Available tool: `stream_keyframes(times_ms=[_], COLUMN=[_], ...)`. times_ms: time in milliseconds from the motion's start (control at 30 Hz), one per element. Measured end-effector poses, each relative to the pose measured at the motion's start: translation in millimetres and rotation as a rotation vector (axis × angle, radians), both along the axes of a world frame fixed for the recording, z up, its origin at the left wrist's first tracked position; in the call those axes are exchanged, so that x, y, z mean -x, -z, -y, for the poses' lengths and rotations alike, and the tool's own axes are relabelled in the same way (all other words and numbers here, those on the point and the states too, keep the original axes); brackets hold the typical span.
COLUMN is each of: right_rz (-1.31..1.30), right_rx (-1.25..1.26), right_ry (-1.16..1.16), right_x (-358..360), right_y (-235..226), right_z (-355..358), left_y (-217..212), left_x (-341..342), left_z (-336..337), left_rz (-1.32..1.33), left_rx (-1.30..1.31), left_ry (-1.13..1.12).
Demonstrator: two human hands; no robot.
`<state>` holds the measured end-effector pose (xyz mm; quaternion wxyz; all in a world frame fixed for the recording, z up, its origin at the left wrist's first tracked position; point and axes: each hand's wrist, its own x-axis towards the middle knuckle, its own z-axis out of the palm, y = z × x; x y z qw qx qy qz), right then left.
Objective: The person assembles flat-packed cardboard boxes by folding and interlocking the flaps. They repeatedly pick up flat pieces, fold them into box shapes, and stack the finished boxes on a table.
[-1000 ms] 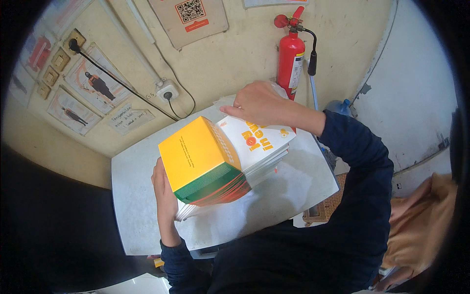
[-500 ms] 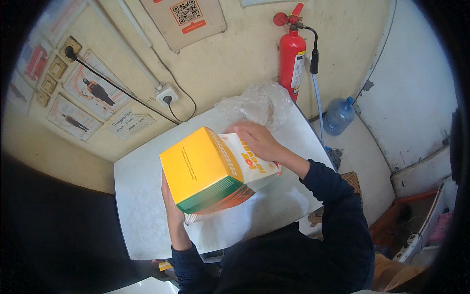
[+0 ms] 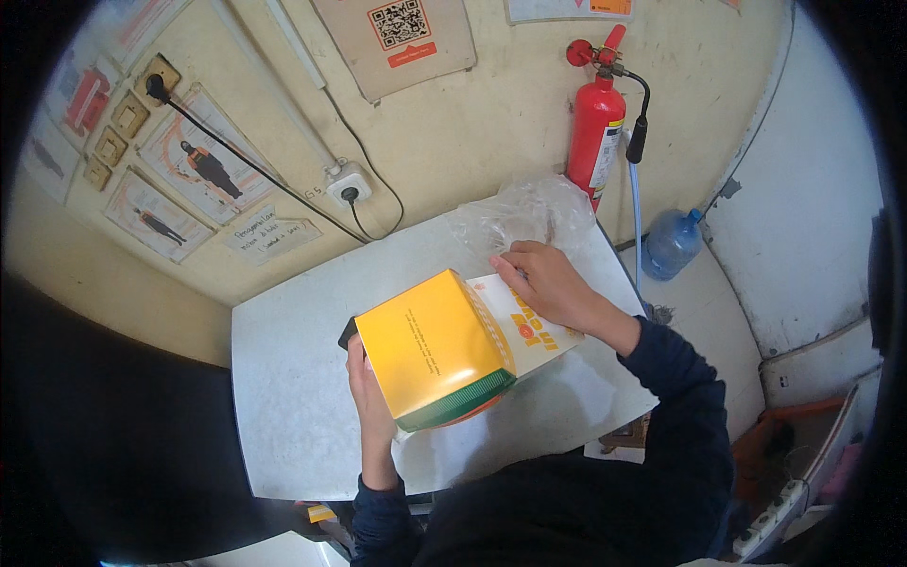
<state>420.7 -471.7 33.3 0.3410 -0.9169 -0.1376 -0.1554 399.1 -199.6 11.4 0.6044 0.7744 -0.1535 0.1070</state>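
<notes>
A yellow carton box (image 3: 430, 345) with a green lower edge is held tilted over the white table. From its right side extends a white panel (image 3: 534, 326) with yellow and orange print. My left hand (image 3: 370, 392) grips the box along its left side, the fingers partly hidden behind it. A small black piece (image 3: 350, 333) shows at those fingertips; I cannot tell what it is. My right hand (image 3: 553, 288) lies over the white panel, its fingers curled closed at the panel's far edge. Crumpled clear plastic (image 3: 529, 213) lies just beyond my right hand.
The white table (image 3: 293, 397) stands against a cream wall carrying posters, switches and a plugged-in socket (image 3: 350, 184). A red fire extinguisher (image 3: 595, 137) hangs behind the table's far right corner. On the floor to the right stands a blue water jug (image 3: 673, 244).
The whole view has shifted slightly. The box has turned a little and its orange underside shows less. My right hand's fingers, blurred before, are now sharp; the black piece has come into sight.
</notes>
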Motion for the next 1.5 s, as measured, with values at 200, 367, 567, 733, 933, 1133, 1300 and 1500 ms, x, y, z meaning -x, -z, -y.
stream_keyframes(times_ms=[200, 367, 567, 733, 933, 1133, 1300, 1500], right_rz=[0.070, 0.102, -0.223, -0.255, -0.114, -0.086, -0.423, 0.041], right_rx=[0.225, 0.356, 0.458, 0.230, 0.283, 0.500, -0.132, -0.672], right_ry=[0.028, 0.039, -0.030, -0.158, -0.070, -0.122, -0.004, 0.031], right_x=[3, 1, -11, -10, -2, -15, -18, -11], right_y=[-37, -59, -75, -66, -68, -90, -22, 50], right_z=[-7, -11, -6, -9, -18, -10, -22, -38], left_y=[4, 18, 30, 26, 24, 18, -4, -11], left_x=[2, 0, -8, -8, -7, -6, -3, -2], left_z=[-3, -14, -21, -16, -13, -17, -10, -3], left_rz=[0.041, -0.020, 0.024, 0.064, 0.097, 0.079, 0.102, 0.079], left_rx=[-0.035, -0.017, -0.097, -0.078, -0.109, -0.189, -0.209, -0.114], left_ry=[-0.068, -0.026, -0.042, -0.015, -0.039, 0.005, -0.030, -0.027])
